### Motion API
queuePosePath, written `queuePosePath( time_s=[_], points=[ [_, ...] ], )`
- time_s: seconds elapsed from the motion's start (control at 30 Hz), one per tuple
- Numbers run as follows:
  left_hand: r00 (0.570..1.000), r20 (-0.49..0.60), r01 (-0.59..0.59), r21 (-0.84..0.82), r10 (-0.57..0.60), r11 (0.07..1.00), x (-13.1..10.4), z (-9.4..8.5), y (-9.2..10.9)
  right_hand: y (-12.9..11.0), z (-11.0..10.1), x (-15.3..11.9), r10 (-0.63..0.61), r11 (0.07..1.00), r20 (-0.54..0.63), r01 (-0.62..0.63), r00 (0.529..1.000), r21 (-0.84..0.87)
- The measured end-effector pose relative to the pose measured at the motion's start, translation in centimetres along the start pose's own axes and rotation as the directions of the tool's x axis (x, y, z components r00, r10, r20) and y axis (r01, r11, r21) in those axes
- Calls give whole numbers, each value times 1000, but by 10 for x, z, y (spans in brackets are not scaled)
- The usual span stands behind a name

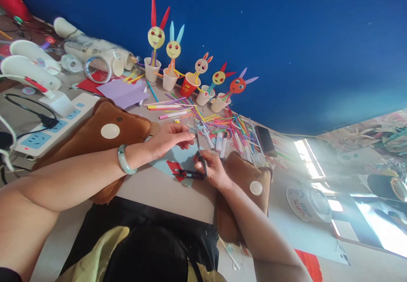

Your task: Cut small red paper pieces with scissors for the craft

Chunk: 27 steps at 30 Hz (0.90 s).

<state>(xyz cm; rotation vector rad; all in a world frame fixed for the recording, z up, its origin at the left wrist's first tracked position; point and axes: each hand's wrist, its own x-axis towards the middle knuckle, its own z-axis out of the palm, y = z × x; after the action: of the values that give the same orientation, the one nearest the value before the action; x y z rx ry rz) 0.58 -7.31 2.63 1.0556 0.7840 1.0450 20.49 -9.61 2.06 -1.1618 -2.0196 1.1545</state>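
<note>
My right hand point(216, 171) is closed around the black handles of scissors point(202, 163), their blades pointing away from me. Beside the blades, my left hand point(168, 140) pinches with thumb and fingertips. Whatever lies in that pinch is too small to make out. Below the hands, black-handled thread snips point(190, 174) rest on light blue paper point(163, 168) and a scrap of red paper point(173, 166). The brown cushion point(127, 125) lies under my left forearm, and a second brown cushion point(243, 176) is by my right wrist.
Several paper cups point(171, 79) with rabbit-faced stick figures line the blue wall. Colored pens and sticks point(219, 125) spread over the table. Purple paper point(124, 92), clear tape point(98, 69) and a power strip point(60, 125) are at left. A phone point(266, 140) lies right.
</note>
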Motion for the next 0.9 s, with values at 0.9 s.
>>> queuePosePath(
  time_s=[0.9],
  points=[
    [999, 24, -48, 48, 47, 998, 0, -3, -2, 7, -2, -2, -9, 1000, -6, 9, 1000, 11]
  ],
)
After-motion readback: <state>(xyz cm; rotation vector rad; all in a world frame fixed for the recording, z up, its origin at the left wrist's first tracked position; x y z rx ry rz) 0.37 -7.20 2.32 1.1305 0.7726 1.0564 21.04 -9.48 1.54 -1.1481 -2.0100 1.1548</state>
